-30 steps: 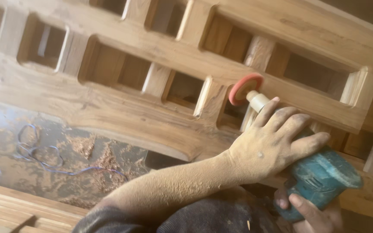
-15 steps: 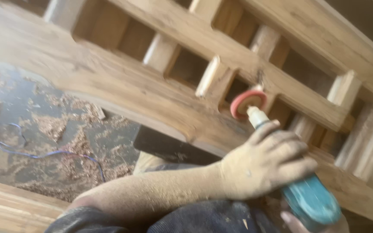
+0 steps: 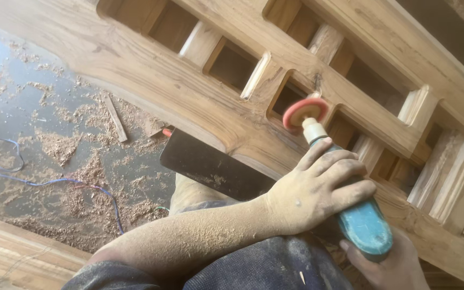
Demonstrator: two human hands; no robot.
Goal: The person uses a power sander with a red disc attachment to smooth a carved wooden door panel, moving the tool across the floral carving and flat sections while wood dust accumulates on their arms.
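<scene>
Wooden lattice frame [image 3: 200, 91] running from upper left to lower right of the frame. Sanding disc [image 3: 305, 111] against a lattice opening at centre right, power tool [image 3: 356, 215] below it. Left hand [image 3: 318, 188] over the tool, right hand [image 3: 393, 266] beneath, lower right. Floor [image 3: 6, 75] at left, wood shavings [image 3: 60, 145] and cable [image 3: 22, 177] on it.

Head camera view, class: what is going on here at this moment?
A person grips a teal power sander with both hands: the sawdust-coated left hand wraps the body, the right hand supports the rear from below. Its red disc is held against a large carved wooden frame, at the edge of one opening between the slats. Wood shavings and a blue cable lie on the floor below.
</scene>
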